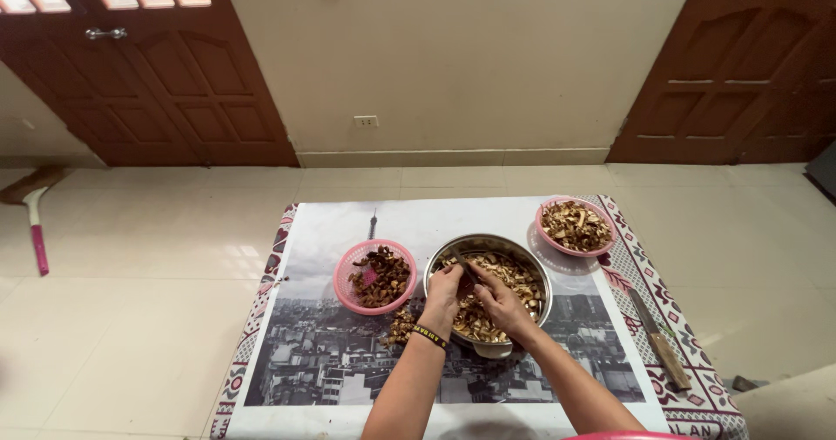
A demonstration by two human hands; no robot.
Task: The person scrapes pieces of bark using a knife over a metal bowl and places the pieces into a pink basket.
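- Your left hand (444, 288) and right hand (498, 299) meet over the near-left part of the metal pot (488, 247) — both are working one small dark piece (466, 282) between them.
- Left hand: fingers curled together, tips pinched at the piece. Right hand: fingers closed too, thumb side pressed toward the same piece. Whether each has a firm hold or only touches it, you cannot tell — the piece is too small.
- The piece sits right at both sets of fingertips, just above the heap of tan dried slices (514, 275) in the pot. Its long axis is not readable.
- The pot stands mid-bench, directly ahead of you, handle stub at the near rim; both hands are equally close to it.
- Pink basket (347, 270) with darker chips lies just left of the pot, nearer your left hand. A small loose pile (401, 327) sits on the bench (331, 231) between that basket and your left wrist.
- Second pink basket (550, 231) with lighter slices is up and to the right of the pot, on your right hand's side, further off.
- Knife (659, 340) lies along the right bench edge, blade pointing away from you, well apart from the right hand.
- A black wristband (429, 335) is on the left wrist.
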